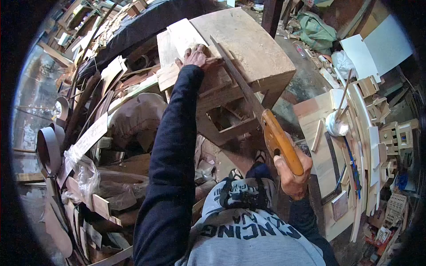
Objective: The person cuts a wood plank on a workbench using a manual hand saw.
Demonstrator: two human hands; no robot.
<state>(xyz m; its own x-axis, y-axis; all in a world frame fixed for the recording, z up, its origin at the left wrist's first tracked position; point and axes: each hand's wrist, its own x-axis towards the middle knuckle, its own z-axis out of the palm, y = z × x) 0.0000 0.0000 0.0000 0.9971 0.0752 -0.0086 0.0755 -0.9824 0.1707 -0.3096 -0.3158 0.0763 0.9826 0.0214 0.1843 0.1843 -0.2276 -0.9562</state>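
My left hand (197,56) presses flat on a pale wooden plank (179,42) that lies on a wooden stool-like bench (255,46). My right hand (292,173) grips the orange wooden handle of a hand saw (248,95). The saw's long blade runs up and left from the handle to the plank, its tip right beside my left hand's fingers. The blade rests against the plank's edge on the bench top. My dark sleeve stretches from the lower middle up to the left hand.
Heaps of wood offcuts and strips (93,106) fill the left side. A low board table (324,146) on the right carries thin slats, a white cup with a stick (336,124) and small wooden model houses (397,135). Dark floor (306,80) lies beyond the bench.
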